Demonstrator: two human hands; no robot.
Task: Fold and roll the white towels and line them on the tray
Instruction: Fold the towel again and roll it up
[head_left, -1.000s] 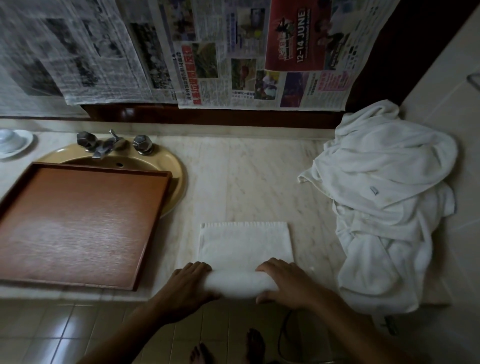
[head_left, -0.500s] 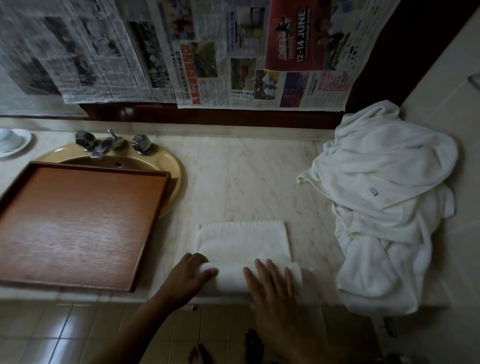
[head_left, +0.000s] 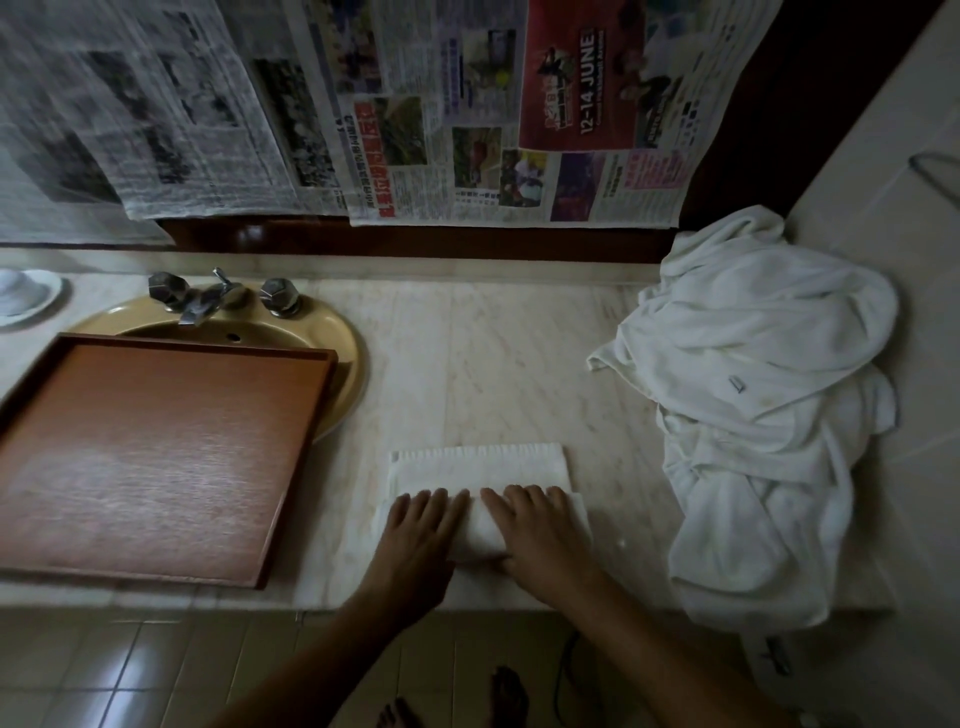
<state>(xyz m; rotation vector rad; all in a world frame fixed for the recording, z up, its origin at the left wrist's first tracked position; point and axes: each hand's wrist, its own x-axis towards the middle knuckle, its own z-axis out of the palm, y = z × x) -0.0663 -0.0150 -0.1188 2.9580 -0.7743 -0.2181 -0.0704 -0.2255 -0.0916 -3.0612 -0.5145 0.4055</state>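
Towel (head_left: 480, 470) half-rolled under both hands on marble counter (head_left: 493, 364); tray (head_left: 150, 452) bare.

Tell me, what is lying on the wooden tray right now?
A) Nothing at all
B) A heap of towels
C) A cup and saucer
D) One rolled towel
A: the tray shows only bare wood, while both hands are rolling the one folded towel on the counter beside it.

Marble counter (head_left: 498, 374): tray (head_left: 150, 457), towels (head_left: 769, 415).
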